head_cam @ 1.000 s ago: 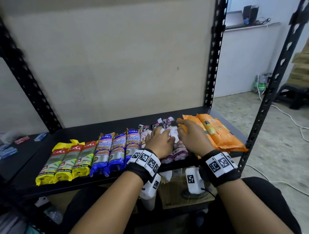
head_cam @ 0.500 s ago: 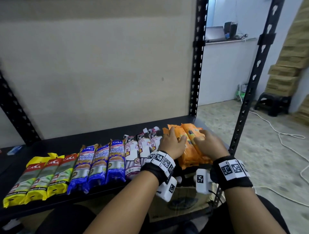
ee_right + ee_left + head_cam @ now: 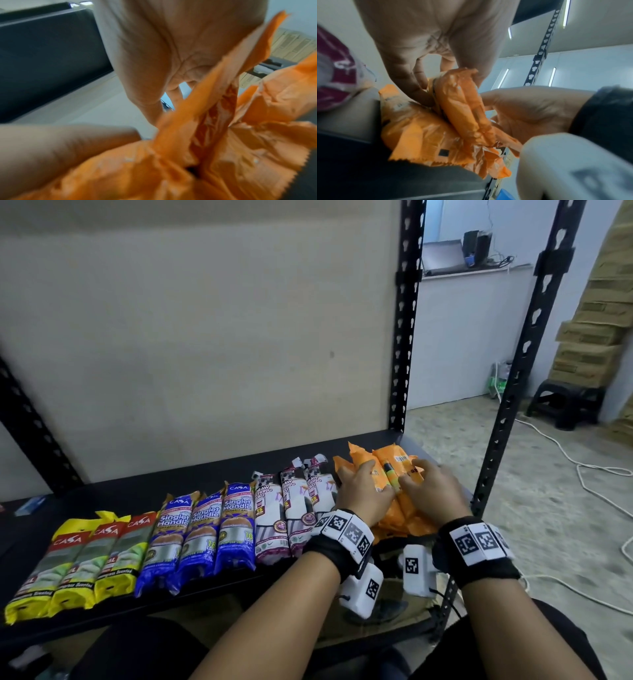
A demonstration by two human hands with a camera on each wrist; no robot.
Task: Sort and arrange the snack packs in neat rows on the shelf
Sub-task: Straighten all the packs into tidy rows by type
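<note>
Both the left hand (image 3: 363, 495) and right hand (image 3: 432, 494) curl their fingers around the orange packs (image 3: 394, 474) bunched between them.

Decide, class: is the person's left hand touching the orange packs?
Touching. In the left wrist view, the left hand has its fingers pressed on the orange packs, thumb opposite, gripping one.

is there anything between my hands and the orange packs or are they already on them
Nothing visible stands between. Both hands are already on the orange packs at the right end of the shelf: the left hand holds one from its left side, and the right hand lies over the packs beside it.
</note>
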